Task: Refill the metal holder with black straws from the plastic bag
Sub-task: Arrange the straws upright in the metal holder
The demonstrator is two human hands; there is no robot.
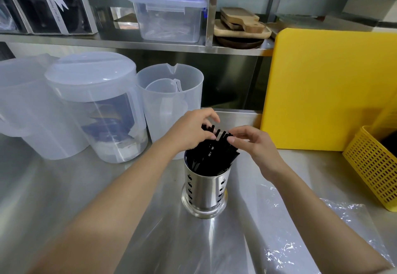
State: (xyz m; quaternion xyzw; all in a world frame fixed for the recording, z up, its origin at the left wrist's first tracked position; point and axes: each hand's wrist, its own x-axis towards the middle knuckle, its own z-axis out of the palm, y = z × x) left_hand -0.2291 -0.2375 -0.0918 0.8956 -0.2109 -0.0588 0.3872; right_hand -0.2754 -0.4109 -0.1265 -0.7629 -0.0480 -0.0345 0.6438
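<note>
Both hands (193,130) (250,142) pinch black straws (214,153) in the metal holder (205,190); clear counter (64,187) around.

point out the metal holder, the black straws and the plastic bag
metal holder (211,190): head view, on its shiny perforated side wall
black straws (211,155): head view, mid-bundle above the rim
plastic bag (300,226): head view, on the flat clear sheet

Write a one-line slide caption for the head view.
Both hands, left hand and right hand, arrange black straws in the metal holder; clear plastic bag flat on the steel counter.
</note>
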